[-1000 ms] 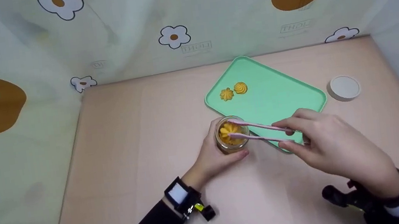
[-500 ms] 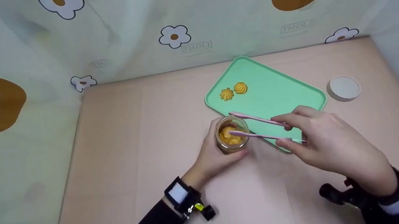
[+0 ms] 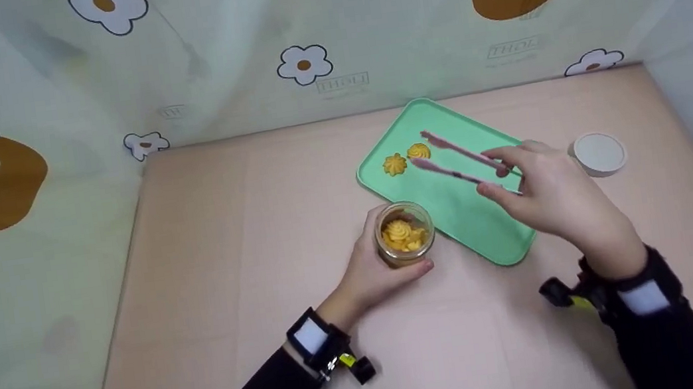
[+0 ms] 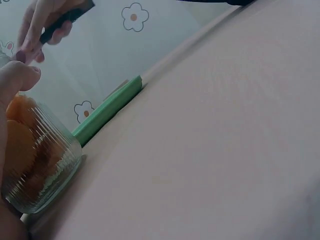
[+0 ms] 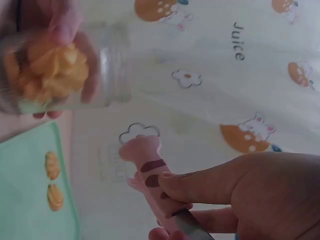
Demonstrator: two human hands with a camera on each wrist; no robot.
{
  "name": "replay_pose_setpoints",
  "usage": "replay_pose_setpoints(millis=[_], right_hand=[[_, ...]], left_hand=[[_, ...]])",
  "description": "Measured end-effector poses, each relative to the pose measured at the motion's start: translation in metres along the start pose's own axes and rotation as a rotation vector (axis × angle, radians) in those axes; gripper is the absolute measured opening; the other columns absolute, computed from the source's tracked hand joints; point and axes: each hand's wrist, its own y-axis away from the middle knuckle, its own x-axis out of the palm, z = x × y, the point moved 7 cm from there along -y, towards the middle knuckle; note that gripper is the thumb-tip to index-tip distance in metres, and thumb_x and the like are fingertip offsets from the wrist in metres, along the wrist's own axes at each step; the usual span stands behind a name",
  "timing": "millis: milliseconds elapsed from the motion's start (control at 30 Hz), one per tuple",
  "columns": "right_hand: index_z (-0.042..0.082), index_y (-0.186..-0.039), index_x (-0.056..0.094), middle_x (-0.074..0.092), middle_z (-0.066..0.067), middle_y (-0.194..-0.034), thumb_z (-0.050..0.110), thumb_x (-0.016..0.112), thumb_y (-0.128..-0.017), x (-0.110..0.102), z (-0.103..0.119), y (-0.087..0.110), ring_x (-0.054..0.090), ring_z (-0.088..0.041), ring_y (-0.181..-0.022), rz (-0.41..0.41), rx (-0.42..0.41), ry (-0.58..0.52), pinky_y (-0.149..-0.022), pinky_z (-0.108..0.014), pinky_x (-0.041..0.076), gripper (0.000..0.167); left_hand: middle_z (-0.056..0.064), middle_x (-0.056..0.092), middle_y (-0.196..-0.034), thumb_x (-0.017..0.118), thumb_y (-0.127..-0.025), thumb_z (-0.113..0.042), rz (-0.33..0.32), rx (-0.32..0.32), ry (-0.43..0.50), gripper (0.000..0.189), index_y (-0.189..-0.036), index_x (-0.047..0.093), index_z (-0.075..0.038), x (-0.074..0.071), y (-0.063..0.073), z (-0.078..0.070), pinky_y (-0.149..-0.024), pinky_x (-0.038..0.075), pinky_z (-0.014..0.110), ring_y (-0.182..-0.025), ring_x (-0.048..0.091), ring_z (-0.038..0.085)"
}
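Note:
My left hand [image 3: 367, 275] grips a ribbed glass jar [image 4: 70, 145], its open mouth facing up toward the head camera. Piped, swirled cookies [image 3: 399, 231] lie inside. With thumb and fingers, my right hand [image 3: 557, 193] holds pink tongs [image 3: 451, 172] above the green tray [image 3: 492, 232]. The two tips stand apart, close to the right-hand cookie [image 3: 417, 151] on the tray; a second cookie [image 3: 394, 164] lies just left of it. In the right wrist view, the tongs [image 5: 150, 160] have a paw-like end with brown marks and a metal part near the palm.
A round white lid [image 3: 599, 153] lies on the table [image 3: 227, 250] right of the tray, close to my right hand. Behind the table hangs a printed cloth [image 3: 221, 57] with bunnies and flowers.
The tongs let a cookie go into the jar. My right hand then moves them up and away from the jar, over the tray's cookies. My left hand keeps holding the jar in place.

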Motion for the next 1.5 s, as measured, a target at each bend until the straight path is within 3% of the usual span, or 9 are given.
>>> replay_pose_setpoints(millis=[167,300,567,800,1100,1433,1500], right_hand=[[-0.004,-0.142,0.067,0.071,-0.024,-0.113,0.032,0.077,-0.103,0.021,-0.035,-0.026,0.065,-0.040,-0.099,0.058,0.117,0.014,-0.081,-0.055,0.054,0.053],[-0.005,-0.144,0.064,0.071,-0.027,-0.117,0.033,0.076,-0.103,0.037,-0.048,-0.041,0.064,-0.044,-0.108,0.140,0.177,0.027,-0.090,-0.060,0.054,0.057],[-0.006,-0.142,0.065,0.072,-0.028,-0.116,0.033,0.075,-0.103,0.054,-0.048,-0.062,0.066,-0.044,-0.109,0.214,0.185,0.060,-0.091,-0.060,0.054,0.056],[-0.008,-0.140,0.065,0.072,-0.026,-0.111,0.033,0.073,-0.103,0.054,-0.041,-0.074,0.065,-0.039,-0.099,0.263,0.185,0.121,-0.084,-0.056,0.055,0.056],[-0.006,-0.124,0.076,0.072,-0.024,-0.103,0.030,0.075,-0.101,0.051,-0.030,-0.085,0.064,-0.037,-0.091,0.219,0.142,0.200,-0.077,-0.054,0.054,0.043],[-0.006,-0.097,0.074,0.057,-0.014,-0.082,0.025,0.073,-0.103,0.055,-0.032,-0.073,0.051,-0.030,-0.074,0.141,0.071,0.188,-0.064,-0.043,0.039,0.032],[-0.006,-0.094,0.072,0.057,-0.014,-0.081,0.025,0.073,-0.102,0.054,-0.032,-0.070,0.051,-0.031,-0.072,0.122,0.082,0.197,-0.062,-0.043,0.041,0.032]], left_hand=[[-0.003,0.061,-0.148,0.100,-0.077,-0.028,0.006,0.002,0.013,0.095,-0.155,0.046,-0.020,0.002,0.000,0.000,-0.124,0.042,0.045,-0.139,0.057,0.018],[-0.002,0.061,-0.149,0.100,-0.077,-0.028,0.014,-0.008,0.018,0.096,-0.155,0.045,-0.019,0.003,-0.001,-0.001,-0.124,0.042,0.046,-0.140,0.056,0.019],[-0.003,0.060,-0.149,0.101,-0.077,-0.028,0.011,-0.012,-0.002,0.097,-0.156,0.044,-0.020,0.002,-0.001,0.000,-0.125,0.041,0.045,-0.141,0.056,0.017],[-0.006,0.061,-0.148,0.100,-0.077,-0.030,0.007,-0.016,0.008,0.096,-0.155,0.045,-0.022,0.002,-0.001,0.000,-0.124,0.041,0.044,-0.140,0.057,0.016],[-0.005,0.061,-0.147,0.100,-0.078,-0.027,0.005,0.008,0.027,0.094,-0.154,0.046,-0.021,0.002,-0.002,-0.002,-0.124,0.042,0.043,-0.139,0.057,0.017],[-0.001,0.061,-0.148,0.100,-0.077,-0.025,0.013,0.011,0.041,0.096,-0.155,0.046,-0.018,0.001,0.000,-0.002,-0.124,0.042,0.044,-0.139,0.058,0.019],[-0.001,0.061,-0.148,0.100,-0.077,-0.025,0.013,0.006,0.037,0.096,-0.155,0.045,-0.018,0.000,0.000,-0.002,-0.124,0.042,0.044,-0.139,0.058,0.019]])
